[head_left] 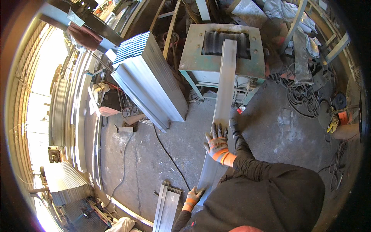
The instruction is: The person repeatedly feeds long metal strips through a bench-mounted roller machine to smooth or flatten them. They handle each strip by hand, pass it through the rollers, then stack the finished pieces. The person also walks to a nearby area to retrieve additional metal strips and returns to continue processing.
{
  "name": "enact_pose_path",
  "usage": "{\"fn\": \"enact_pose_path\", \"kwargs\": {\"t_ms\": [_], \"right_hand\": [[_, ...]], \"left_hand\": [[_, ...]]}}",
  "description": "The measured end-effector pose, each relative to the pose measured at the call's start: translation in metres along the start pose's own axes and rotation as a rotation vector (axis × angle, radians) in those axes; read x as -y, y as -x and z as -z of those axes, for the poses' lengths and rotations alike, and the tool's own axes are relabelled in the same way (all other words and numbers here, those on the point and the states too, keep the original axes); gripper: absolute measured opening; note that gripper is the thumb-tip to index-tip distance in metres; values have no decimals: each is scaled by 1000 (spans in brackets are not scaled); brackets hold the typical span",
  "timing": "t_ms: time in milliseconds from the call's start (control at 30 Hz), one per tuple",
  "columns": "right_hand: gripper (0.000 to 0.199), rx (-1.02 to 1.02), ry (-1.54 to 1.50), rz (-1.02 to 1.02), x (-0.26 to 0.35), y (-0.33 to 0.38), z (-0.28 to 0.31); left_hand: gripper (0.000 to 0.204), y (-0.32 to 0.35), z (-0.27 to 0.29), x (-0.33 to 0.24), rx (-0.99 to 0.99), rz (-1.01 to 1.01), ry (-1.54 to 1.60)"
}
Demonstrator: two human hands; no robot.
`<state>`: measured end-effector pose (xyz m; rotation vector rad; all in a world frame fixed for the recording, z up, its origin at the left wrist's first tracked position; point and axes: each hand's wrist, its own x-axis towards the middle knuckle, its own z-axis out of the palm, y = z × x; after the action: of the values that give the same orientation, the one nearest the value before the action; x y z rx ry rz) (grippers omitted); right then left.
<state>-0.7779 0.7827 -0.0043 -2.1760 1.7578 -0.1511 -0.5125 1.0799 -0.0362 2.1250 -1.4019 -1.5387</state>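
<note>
A long flat silver metal profile runs from the machine down to my body, its far end lying over the dark rollers in the machine's opening. My right hand, in a grey and orange work glove, lies on the profile's face with its fingers spread. Lower down, my left hand, gloved alike, closes round the profile's left edge near its lower part. My torso and dark sleeve hide the near end. Beside my left hand stand a few short metal profiles.
A tall stack of metal profiles stands left of the machine. Black cables cross the floor. Coiled cable and scrap lie at the right. More long profiles lean along the left wall, with corrugated sheets below.
</note>
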Motion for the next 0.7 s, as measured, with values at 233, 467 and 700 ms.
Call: {"fn": "enact_pose_path", "kwargs": {"t_ms": [233, 467, 700], "right_hand": [[54, -63, -307, -33, -22, -37, 5], [90, -240, -210, -139, -160, -261, 70], [55, -309, 133, -342, -328, -563, 145]], "left_hand": [[71, -5, 15, -45, -56, -75, -327], [54, -157, 17, -259, -399, -300, -365], [51, -355, 4, -487, -445, -321, -509]]}}
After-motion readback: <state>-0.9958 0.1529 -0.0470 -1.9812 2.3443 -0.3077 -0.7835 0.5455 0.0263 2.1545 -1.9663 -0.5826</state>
